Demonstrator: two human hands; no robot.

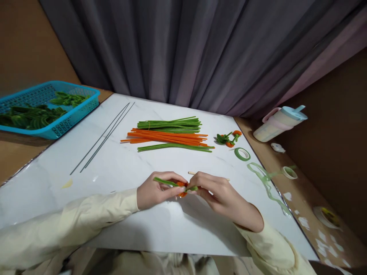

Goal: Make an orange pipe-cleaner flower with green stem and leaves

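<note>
Both hands meet over the front of the white table, fingers pinched around a small orange fuzzy piece [181,185] and a green pipe cleaner [164,181]. My left hand [157,191] is closed on the orange piece, with the green stem's long end jutting out over it to the left. Between the fingertips of my right hand [216,191] is the green stem's other end, just right of the orange piece. A thin wooden stick [191,173] lies partly hidden behind the right hand. Ahead lie green pipe cleaners [172,123] and orange pipe cleaners [166,136].
At left stands a blue basket [60,124] of green leaf pieces, near several dark wires [104,139]. Finished-looking orange and green pieces [229,139] lie at right beside green tape [242,154]. A tumbler [276,124], a tape strip [268,185] and paper scraps [322,236] are further right.
</note>
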